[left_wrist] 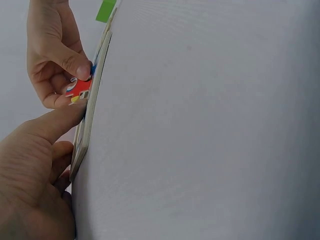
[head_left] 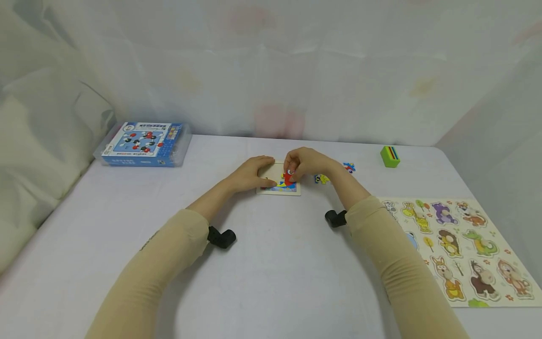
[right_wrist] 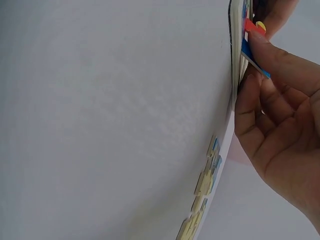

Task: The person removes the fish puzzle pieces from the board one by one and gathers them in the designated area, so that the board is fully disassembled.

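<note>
A small wooden jigsaw board [head_left: 278, 192] lies on the table with part of its picture filled in. My left hand [head_left: 250, 174] holds the board's left side, its thumb over the surface and the other fingers along the edge. My right hand [head_left: 308, 162] pinches a red and blue puzzle piece [head_left: 289, 178] between thumb and fingers, over the board's right part. In the left wrist view the same piece [left_wrist: 80, 88] is tilted, close to the left thumb. Loose puzzle pieces [head_left: 322, 179] lie right of the board, partly hidden by the right forearm; they show edge-on in the right wrist view.
A boxed molecule model set [head_left: 141, 143] stands at the back left. Toward the back right is a green block with coloured stripes [head_left: 390, 157]. A large animal puzzle board [head_left: 459, 249] covers the right side, partly under the right sleeve. White cloth hangs behind the table.
</note>
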Tool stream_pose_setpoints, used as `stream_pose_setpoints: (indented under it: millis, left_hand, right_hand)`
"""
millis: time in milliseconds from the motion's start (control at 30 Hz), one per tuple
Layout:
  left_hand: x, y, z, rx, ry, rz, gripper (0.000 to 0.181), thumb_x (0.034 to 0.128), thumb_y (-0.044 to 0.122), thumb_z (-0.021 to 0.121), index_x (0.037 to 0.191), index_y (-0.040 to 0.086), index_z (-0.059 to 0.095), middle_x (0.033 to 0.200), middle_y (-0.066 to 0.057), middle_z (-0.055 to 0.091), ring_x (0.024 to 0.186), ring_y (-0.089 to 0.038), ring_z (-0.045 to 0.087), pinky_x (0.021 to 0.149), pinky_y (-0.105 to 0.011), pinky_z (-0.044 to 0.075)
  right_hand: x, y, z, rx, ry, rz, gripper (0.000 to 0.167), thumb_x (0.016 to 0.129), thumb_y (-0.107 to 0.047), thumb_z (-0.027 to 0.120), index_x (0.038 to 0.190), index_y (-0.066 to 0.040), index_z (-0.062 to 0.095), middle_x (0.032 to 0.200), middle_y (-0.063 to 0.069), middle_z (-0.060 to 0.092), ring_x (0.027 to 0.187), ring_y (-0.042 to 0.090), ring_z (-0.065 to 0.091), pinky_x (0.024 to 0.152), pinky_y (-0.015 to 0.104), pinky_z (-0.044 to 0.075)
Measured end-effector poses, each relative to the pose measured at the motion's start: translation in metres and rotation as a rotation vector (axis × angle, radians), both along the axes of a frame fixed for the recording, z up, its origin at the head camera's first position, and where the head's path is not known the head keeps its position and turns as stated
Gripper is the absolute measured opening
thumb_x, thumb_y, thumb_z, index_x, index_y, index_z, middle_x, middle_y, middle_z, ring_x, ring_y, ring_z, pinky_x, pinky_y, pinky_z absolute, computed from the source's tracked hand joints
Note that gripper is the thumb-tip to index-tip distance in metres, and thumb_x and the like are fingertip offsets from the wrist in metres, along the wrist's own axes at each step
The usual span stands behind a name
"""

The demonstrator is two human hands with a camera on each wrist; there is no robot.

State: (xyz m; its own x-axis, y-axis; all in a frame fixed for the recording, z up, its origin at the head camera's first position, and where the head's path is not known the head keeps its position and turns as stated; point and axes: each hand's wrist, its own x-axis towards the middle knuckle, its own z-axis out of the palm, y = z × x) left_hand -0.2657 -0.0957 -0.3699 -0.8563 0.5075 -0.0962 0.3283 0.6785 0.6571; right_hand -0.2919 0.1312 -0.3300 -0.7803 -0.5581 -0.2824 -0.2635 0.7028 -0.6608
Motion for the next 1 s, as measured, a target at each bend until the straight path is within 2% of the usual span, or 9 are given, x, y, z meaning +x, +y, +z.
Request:
stream_pose_setpoints:
  millis: [367, 533, 767, 1000]
  left_hand:
    - [-0.001, 0.001, 0.0, 0.009, 0.009, -0.006, 0.079, 0.0858, 0.033, 0.073, 0.151, 0.005, 0.038, 0.161, -0.013, 0.034, 0.153, -0.031, 0.025, 0.127, -0.048, 0.02]
    - [-0.002, 0.0, -0.002, 0.002, 0.01, -0.006, 0.079, 0.0861, 0.035, 0.073, 0.151, 0.006, 0.038, 0.161, -0.013, 0.034, 0.153, -0.031, 0.025, 0.127, -0.049, 0.02]
    - [-0.002, -0.001, -0.003, 0.008, 0.007, -0.007, 0.08, 0.0859, 0.036, 0.073, 0.151, 0.006, 0.038, 0.161, -0.012, 0.033, 0.154, -0.031, 0.023, 0.127, -0.05, 0.018]
    - [-0.003, -0.001, -0.004, 0.012, 0.007, -0.006, 0.08, 0.0858, 0.037, 0.073, 0.151, 0.006, 0.039, 0.161, -0.011, 0.034, 0.154, -0.03, 0.023, 0.128, -0.048, 0.018]
  right_hand:
    - [-0.001, 0.003, 0.0, 0.031, 0.004, 0.007, 0.021, 0.078, -0.01, 0.076, 0.098, -0.013, 0.068, 0.081, -0.003, 0.057, 0.081, 0.015, 0.049, 0.072, 0.026, 0.039]
    - [-0.002, 0.005, 0.001, 0.017, -0.019, 0.014, 0.021, 0.079, -0.01, 0.076, 0.099, -0.013, 0.068, 0.081, -0.003, 0.058, 0.081, 0.014, 0.05, 0.071, 0.025, 0.04]
    - [-0.002, 0.01, 0.006, -0.017, -0.064, 0.013, 0.017, 0.091, -0.016, 0.069, 0.108, -0.013, 0.068, 0.095, 0.003, 0.069, 0.084, 0.017, 0.062, 0.077, 0.024, 0.052]
    - [-0.003, 0.026, 0.017, -0.052, -0.09, -0.059, 0.022, 0.099, -0.016, 0.057, 0.117, -0.011, 0.067, 0.102, 0.009, 0.067, 0.091, 0.022, 0.063, 0.085, 0.032, 0.058]
